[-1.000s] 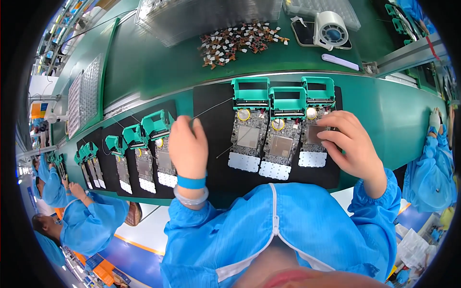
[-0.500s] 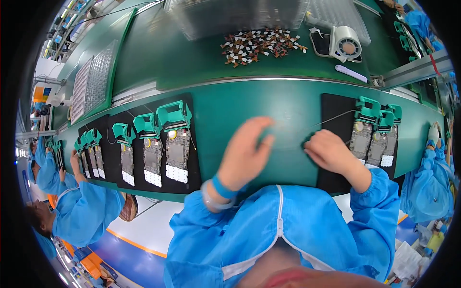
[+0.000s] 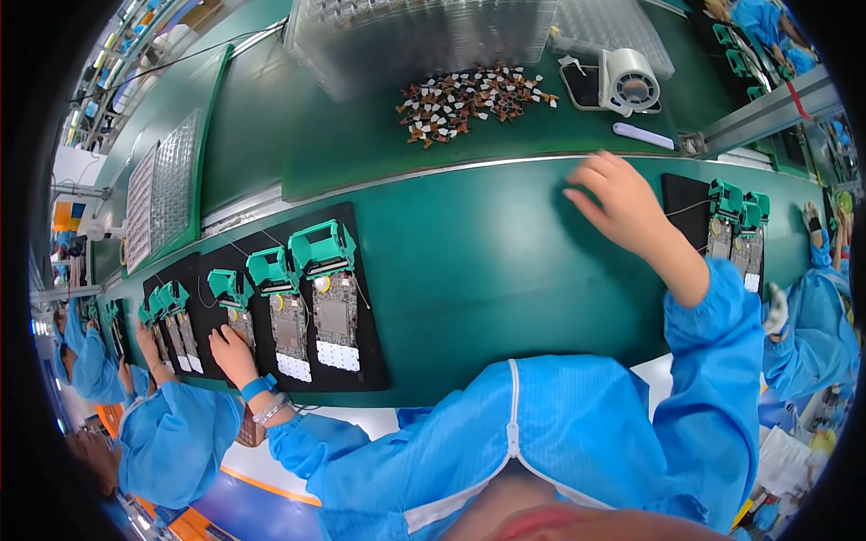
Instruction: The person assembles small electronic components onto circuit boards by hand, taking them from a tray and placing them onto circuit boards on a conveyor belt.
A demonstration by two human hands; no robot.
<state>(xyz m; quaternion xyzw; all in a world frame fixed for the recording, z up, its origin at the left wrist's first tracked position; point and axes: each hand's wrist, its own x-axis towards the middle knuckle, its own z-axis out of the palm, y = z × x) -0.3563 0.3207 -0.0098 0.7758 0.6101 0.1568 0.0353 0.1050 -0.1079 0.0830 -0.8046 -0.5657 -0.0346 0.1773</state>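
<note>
My left hand reaches to the left, its fingers stretched out at the left side of a black mat. It touches or lies just beside the nearest circuit board; I cannot tell which. That mat carries 3 boards, each with a green plastic fixture at its far end and a white patterned near end. Above the green worktop, my right hand is open and holds nothing I can see, thumb apart from the fingers. Right of it, another black mat bears similar boards with green fixtures.
A heap of small brown and white parts lies on the raised shelf beyond. Near it are clear plastic trays, a white fan and a pale purple stick. Co-workers in blue sit at left and right.
My left hand has swung from the middle to the boards at left. My right hand has moved forward, away from the right mat and opened. That mat now sits farther right.
</note>
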